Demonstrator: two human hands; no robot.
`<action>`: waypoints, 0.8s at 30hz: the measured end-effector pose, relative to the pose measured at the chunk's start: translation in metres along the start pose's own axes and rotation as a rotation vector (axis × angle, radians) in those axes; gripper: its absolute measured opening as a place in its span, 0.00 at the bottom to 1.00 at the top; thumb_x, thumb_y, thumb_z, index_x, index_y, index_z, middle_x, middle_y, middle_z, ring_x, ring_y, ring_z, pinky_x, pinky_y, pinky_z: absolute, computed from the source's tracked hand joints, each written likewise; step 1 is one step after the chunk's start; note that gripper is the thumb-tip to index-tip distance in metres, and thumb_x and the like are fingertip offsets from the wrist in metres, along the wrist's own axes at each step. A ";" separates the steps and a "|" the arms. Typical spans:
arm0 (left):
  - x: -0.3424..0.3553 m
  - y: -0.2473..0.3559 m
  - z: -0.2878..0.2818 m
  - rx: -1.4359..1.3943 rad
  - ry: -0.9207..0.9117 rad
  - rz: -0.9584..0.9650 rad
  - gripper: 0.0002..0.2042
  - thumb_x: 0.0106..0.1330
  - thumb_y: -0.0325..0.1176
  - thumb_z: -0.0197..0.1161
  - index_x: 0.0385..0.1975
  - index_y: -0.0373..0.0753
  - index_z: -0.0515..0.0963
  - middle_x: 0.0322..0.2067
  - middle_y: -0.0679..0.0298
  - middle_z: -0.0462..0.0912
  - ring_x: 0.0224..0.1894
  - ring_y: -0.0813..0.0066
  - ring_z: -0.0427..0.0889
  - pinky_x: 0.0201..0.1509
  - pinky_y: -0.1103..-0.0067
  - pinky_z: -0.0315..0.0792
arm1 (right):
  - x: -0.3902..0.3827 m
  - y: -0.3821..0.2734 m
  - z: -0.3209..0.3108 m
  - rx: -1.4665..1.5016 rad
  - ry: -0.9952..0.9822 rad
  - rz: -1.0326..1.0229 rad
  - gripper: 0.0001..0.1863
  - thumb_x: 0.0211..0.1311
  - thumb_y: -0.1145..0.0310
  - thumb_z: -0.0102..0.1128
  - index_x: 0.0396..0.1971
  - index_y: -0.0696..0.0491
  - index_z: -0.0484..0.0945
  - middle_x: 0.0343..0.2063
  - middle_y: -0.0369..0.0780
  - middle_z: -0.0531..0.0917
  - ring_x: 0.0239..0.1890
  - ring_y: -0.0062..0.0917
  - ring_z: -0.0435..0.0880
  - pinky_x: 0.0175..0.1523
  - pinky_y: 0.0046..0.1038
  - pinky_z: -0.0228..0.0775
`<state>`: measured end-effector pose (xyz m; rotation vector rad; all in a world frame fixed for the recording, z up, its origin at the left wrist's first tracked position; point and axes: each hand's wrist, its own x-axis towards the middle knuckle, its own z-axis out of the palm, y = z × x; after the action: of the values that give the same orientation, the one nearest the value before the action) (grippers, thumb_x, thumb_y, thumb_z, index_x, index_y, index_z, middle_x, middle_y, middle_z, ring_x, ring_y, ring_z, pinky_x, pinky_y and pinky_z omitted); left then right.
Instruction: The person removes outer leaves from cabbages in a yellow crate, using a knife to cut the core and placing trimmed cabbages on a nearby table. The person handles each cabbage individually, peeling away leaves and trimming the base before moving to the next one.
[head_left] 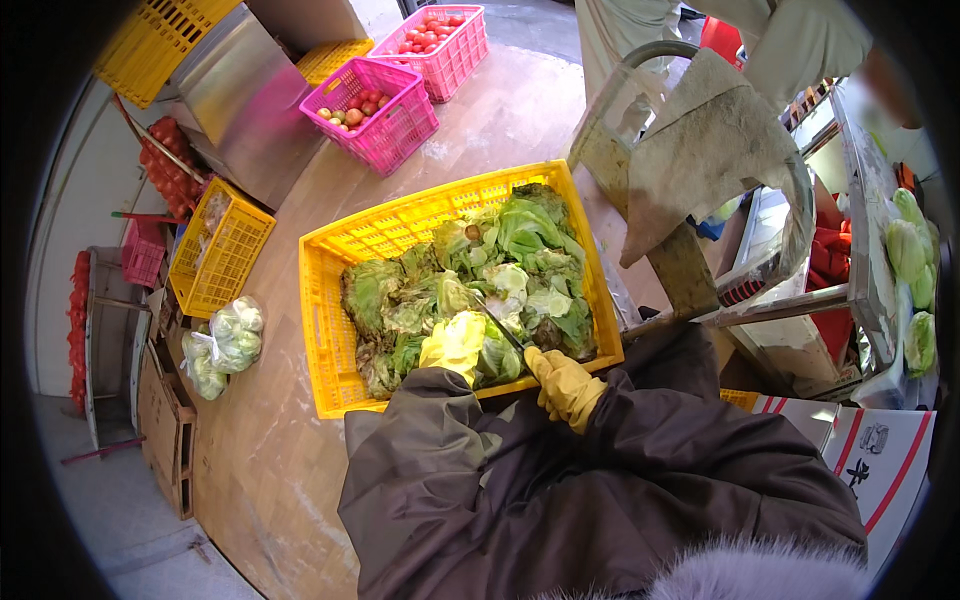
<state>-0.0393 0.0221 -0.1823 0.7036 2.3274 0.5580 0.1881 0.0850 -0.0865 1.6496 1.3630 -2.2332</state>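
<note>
A yellow plastic crate (330, 330) in front of me holds several heads of lettuce (530, 230), many with browned, wilted outer leaves. My right hand (565, 388), in a yellow glove, is closed round the handle of a knife at the crate's near edge. The blade of this knife (505, 332) points up and left over the lettuce. My left hand (453, 345), also gloved in yellow, is inside the crate at its near side. Its fingers curl against a green lettuce head (498, 358) beside the blade; bright light washes out their detail.
Two pink crates of tomatoes (385, 120) stand at the far side of the wooden table (270, 450). Bagged green vegetables (235, 335) lie left. A cloth-draped metal chair (700, 150) and a shelf (860, 250) stand right. Another person's legs (620, 40) show beyond.
</note>
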 end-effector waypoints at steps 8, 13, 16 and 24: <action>0.051 -0.060 0.039 -0.695 -0.241 -0.144 0.39 0.52 0.33 0.75 0.64 0.27 0.63 0.53 0.47 0.80 0.49 0.60 0.83 0.50 0.67 0.79 | 0.033 -0.010 -0.021 -0.055 -0.029 0.211 0.32 0.71 0.37 0.45 0.43 0.55 0.76 0.21 0.46 0.79 0.14 0.31 0.75 0.17 0.32 0.66; 0.014 -0.034 0.009 -1.095 -0.255 -0.165 0.20 0.54 0.25 0.71 0.48 0.30 0.79 0.45 0.51 0.84 0.44 0.61 0.86 0.42 0.67 0.82 | 0.063 -0.002 -0.041 -0.440 0.033 -0.002 0.30 0.71 0.39 0.47 0.49 0.54 0.76 0.29 0.48 0.83 0.25 0.36 0.82 0.29 0.36 0.75; -0.006 -0.002 -0.009 -1.231 -0.139 -0.108 0.20 0.54 0.25 0.71 0.49 0.31 0.79 0.42 0.53 0.86 0.42 0.62 0.86 0.40 0.67 0.82 | 0.079 0.003 -0.048 -0.771 0.166 -0.246 0.29 0.73 0.43 0.47 0.56 0.54 0.75 0.41 0.49 0.84 0.42 0.36 0.84 0.48 0.32 0.76; 0.031 0.039 -0.038 -1.317 -0.731 -0.123 0.16 0.72 0.35 0.56 0.56 0.37 0.78 0.51 0.59 0.83 0.50 0.67 0.83 0.55 0.73 0.76 | 0.028 -0.064 -0.092 -1.145 0.158 -0.555 0.19 0.71 0.55 0.56 0.42 0.58 0.80 0.35 0.51 0.84 0.39 0.43 0.83 0.46 0.36 0.74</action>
<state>-0.0723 0.0628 -0.1479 0.0567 0.9514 1.2862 0.2127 0.1974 -0.0735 1.0540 2.6198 -0.9247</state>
